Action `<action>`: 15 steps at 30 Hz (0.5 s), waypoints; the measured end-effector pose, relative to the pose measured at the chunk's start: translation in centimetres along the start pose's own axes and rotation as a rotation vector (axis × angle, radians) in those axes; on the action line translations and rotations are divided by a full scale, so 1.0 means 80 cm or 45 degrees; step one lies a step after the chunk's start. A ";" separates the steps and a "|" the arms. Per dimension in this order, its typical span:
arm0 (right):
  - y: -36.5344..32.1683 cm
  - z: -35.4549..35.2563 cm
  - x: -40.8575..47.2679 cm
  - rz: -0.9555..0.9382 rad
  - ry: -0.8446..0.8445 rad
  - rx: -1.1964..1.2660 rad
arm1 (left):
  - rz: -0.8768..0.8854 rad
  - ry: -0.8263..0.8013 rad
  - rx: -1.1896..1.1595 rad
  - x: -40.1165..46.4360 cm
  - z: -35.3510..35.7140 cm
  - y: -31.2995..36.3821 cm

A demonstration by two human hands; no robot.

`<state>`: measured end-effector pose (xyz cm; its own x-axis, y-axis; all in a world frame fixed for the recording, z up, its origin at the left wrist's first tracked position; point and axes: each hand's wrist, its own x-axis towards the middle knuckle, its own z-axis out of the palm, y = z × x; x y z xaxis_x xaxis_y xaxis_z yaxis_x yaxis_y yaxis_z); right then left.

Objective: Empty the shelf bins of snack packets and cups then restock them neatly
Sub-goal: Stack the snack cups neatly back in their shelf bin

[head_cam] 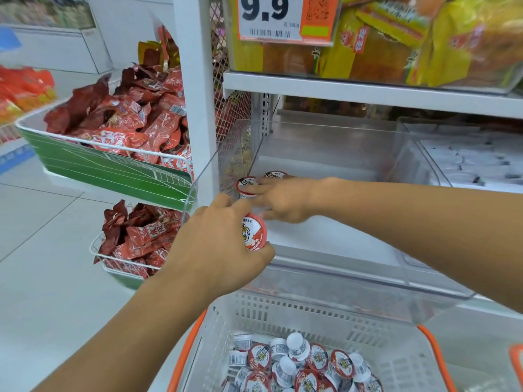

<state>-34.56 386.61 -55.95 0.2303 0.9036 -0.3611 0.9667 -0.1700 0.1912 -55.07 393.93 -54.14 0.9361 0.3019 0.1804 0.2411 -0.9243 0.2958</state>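
A clear plastic shelf bin point(325, 244) sits on the middle shelf, nearly bare inside. My right hand point(283, 199) reaches into its left corner and pinches a small red-and-white lidded cup point(245, 185); a second cup point(275, 174) stands just behind it. My left hand point(218, 250) hovers at the bin's front left edge, gripping another cup point(254, 232) with its lid facing me. Below, a white basket with orange trim point(283, 312) holds several of the same cups point(305, 363) in a loose heap.
Left of the white shelf post point(195, 94), two wire baskets point(113, 149) hold red snack packets point(135, 120). Above, a bin of yellow packets point(396, 38) carries a 9.9 price tag point(268, 15). Another clear bin with white packs point(467, 159) sits to the right.
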 end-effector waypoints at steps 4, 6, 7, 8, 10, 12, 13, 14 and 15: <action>0.014 0.018 0.006 0.101 -0.073 0.048 | 0.012 0.013 0.028 0.000 0.003 0.001; 0.018 0.022 0.012 0.198 -0.064 0.096 | 0.003 0.002 0.022 0.000 0.004 0.000; 0.020 0.027 0.016 0.232 -0.048 0.121 | -0.003 0.001 0.013 0.000 0.004 0.000; 0.022 0.029 0.018 0.248 -0.030 0.145 | -0.007 0.004 0.005 0.001 0.004 0.000; 0.022 0.022 0.014 0.232 0.051 0.234 | -0.009 0.008 -0.006 0.001 0.004 0.000; 0.017 -0.004 -0.002 0.283 0.235 0.455 | -0.021 0.026 -0.014 0.002 0.003 0.002; 0.011 -0.022 -0.014 0.350 0.354 0.657 | -0.036 0.045 -0.021 0.003 0.003 0.003; 0.002 -0.038 -0.032 0.441 0.410 0.946 | -0.059 0.069 -0.034 0.004 0.003 0.004; -0.006 -0.051 -0.050 0.512 0.367 1.275 | -0.087 0.097 -0.050 0.006 0.003 0.006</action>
<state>-36.42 384.67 -50.89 0.6379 0.7468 -0.1884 0.5108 -0.5933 -0.6221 -54.45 393.59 -54.12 0.8954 0.3820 0.2289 0.2920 -0.8917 0.3460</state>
